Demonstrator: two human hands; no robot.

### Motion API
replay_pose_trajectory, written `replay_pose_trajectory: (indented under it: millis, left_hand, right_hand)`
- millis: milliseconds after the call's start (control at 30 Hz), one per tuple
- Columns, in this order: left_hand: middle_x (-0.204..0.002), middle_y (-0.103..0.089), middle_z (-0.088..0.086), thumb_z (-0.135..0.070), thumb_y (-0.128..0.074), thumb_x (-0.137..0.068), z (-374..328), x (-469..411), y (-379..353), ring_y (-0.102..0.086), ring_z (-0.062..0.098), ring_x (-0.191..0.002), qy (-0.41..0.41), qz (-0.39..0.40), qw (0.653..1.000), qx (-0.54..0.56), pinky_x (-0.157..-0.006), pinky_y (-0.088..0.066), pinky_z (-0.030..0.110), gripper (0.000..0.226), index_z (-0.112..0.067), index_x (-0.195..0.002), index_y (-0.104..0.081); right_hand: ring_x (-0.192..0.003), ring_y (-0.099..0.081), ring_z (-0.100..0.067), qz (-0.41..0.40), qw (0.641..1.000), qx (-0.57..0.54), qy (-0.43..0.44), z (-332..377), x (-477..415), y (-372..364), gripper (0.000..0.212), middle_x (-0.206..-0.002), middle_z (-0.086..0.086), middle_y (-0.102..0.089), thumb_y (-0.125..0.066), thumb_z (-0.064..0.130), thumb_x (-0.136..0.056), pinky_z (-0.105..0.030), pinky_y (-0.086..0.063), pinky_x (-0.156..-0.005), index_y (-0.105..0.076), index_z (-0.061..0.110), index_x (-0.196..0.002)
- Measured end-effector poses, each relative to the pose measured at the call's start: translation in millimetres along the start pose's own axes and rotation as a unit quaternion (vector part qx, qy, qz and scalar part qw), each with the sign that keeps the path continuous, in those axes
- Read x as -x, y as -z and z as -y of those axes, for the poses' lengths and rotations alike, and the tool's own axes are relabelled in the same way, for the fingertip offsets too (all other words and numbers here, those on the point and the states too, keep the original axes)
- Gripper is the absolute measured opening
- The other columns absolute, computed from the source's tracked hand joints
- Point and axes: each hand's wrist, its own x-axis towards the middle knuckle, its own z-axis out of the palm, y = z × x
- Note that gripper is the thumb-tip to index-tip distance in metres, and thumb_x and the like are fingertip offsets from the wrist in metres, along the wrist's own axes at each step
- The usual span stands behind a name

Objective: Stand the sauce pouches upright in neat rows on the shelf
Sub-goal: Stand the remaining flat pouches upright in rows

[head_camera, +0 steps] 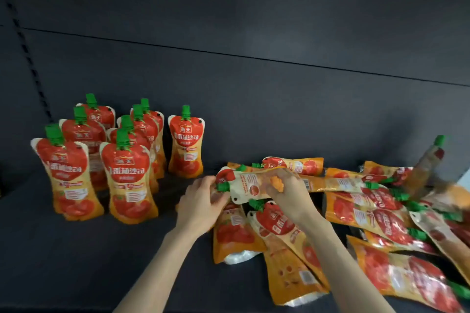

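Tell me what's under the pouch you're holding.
Under the held pouch, gripped by the left hand and right hand, lie more flat pouches. The shelf beneath them is covered.

— Lighting condition?

— Dim overall. The dark back panel (254, 7) carries one faint pale sheen near its upper middle; the source itself is out of view. The standing pouches (129, 173) are evenly lit and sharp, with soft shadows on the shelf (63, 249).

— Defects?

— Glare streaks on the foil of the lying pouches (381, 211). Heavy motion blur on the tilted pouch (429, 157) at far right. Wide-angle distortion: the panel seam (229, 54) slopes, and the left upright (25, 53) bends.
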Motion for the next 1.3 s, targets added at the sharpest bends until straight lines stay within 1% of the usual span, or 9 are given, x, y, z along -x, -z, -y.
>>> replay_pose_trajectory:
  millis: [200, 333, 467, 567, 733, 833, 1033, 1167, 1300]
  left_hand:
    - [-0.140, -0.045, 0.005, -0.068, -0.047, -0.080, -0.1, -23.3, -8.5, -0.042, 0.027, -0.129, 0.078, 0.064, 0.989, -0.105, -0.104, -0.030, 0.045, 0.083, -0.014, -0.141, -0.031]
    - [-0.133, -0.054, 0.005, -0.072, -0.060, -0.068, 3.5, -28.5, -8.3, -0.051, 0.024, -0.121, 0.124, 0.054, 0.990, -0.042, -0.100, -0.042, 0.044, 0.094, -0.011, -0.137, -0.039]
    - [-0.097, -0.071, -0.001, -0.061, -0.073, -0.063, 7.7, -28.5, -5.3, -0.067, 0.015, -0.088, 0.124, 0.054, 0.988, 0.072, -0.079, -0.055, 0.042, 0.061, -0.015, -0.103, -0.066]
    - [-0.076, -0.070, -0.007, -0.053, -0.073, -0.068, 5.7, -30.0, -4.6, -0.067, 0.008, -0.072, 0.112, 0.027, 0.985, 0.126, -0.063, -0.055, 0.030, 0.033, -0.022, -0.078, -0.066]
    - [-0.091, -0.066, -0.005, -0.053, -0.058, -0.081, 6.2, -33.3, -1.3, -0.066, 0.011, -0.084, 0.074, 0.023, 0.994, 0.073, -0.072, -0.056, 0.036, 0.037, -0.018, -0.093, -0.058]
    - [-0.092, -0.068, -0.001, -0.051, -0.060, -0.081, 4.9, -33.4, 0.2, -0.066, 0.012, -0.083, 0.075, 0.017, 0.991, 0.106, -0.073, -0.057, 0.038, 0.037, -0.016, -0.092, -0.059]
    - [-0.085, -0.070, 0.004, -0.043, -0.065, -0.081, -2.8, -34.4, 4.6, -0.068, 0.018, -0.078, 0.097, -0.036, 0.975, 0.197, -0.073, -0.057, 0.044, 0.031, -0.013, -0.088, -0.064]
    - [-0.079, -0.072, 0.001, -0.038, -0.069, -0.078, -0.1, -31.0, 6.4, -0.070, 0.016, -0.075, 0.096, -0.036, 0.959, 0.263, -0.063, -0.057, 0.028, 0.025, -0.014, -0.085, -0.066]
    - [-0.085, -0.074, -0.005, -0.041, -0.074, -0.063, 1.9, -23.9, 13.2, -0.070, 0.010, -0.078, 0.091, -0.020, 0.926, 0.366, -0.057, -0.052, 0.017, 0.033, -0.022, -0.088, -0.069]
  right_hand:
    - [-0.132, -0.033, -0.021, 0.141, 0.987, 0.063, 0.040, -26.6, -37.3, 0.8, 0.059, -0.136, 0.007, -0.048, -0.066, 0.048, -0.079, -0.047, -0.020, -0.113, -0.045, 0.033, -0.131]
    - [-0.135, -0.022, -0.020, 0.168, 0.980, 0.087, 0.063, -38.0, -49.4, -6.9, 0.071, -0.140, 0.008, -0.040, -0.069, 0.054, -0.072, -0.045, -0.004, -0.112, -0.040, 0.038, -0.134]
    - [-0.127, -0.025, -0.016, 0.162, 0.980, 0.075, 0.088, -40.9, -52.4, -10.2, 0.071, -0.128, 0.012, -0.042, -0.072, 0.055, -0.067, -0.041, -0.008, -0.107, -0.044, 0.039, -0.130]
    - [-0.121, -0.031, -0.013, 0.137, 0.984, 0.046, 0.100, -38.9, -56.4, -9.0, 0.067, -0.114, 0.018, -0.040, -0.073, 0.056, -0.066, -0.038, -0.015, -0.104, -0.050, 0.038, -0.126]
    - [-0.118, -0.038, -0.012, 0.142, 0.984, -0.004, 0.103, -31.2, -56.0, -9.1, 0.060, -0.113, 0.019, -0.043, -0.069, 0.054, -0.073, -0.041, -0.028, -0.106, -0.050, 0.037, -0.127]
    - [-0.116, -0.044, -0.011, 0.147, 0.984, -0.022, 0.096, -25.2, -54.2, -8.4, 0.055, -0.115, 0.018, -0.050, -0.066, 0.055, -0.076, -0.040, -0.035, -0.104, -0.050, 0.035, -0.125]
    - [-0.119, -0.038, -0.009, 0.155, 0.982, -0.025, 0.109, -14.2, -50.8, -6.1, 0.076, -0.125, 0.014, -0.042, -0.076, 0.055, -0.064, -0.033, -0.033, -0.104, -0.044, 0.033, -0.130]
    - [-0.106, -0.042, -0.006, 0.114, 0.986, -0.018, 0.125, -13.7, -47.5, -12.3, 0.071, -0.115, 0.010, -0.038, -0.076, 0.046, -0.070, -0.016, -0.035, -0.087, -0.047, 0.029, -0.132]
    - [-0.099, -0.055, -0.003, 0.061, 0.982, -0.142, 0.108, -13.5, -50.3, -7.7, 0.049, -0.108, 0.011, -0.055, -0.071, 0.038, -0.078, -0.012, -0.043, -0.081, -0.058, 0.024, -0.124]
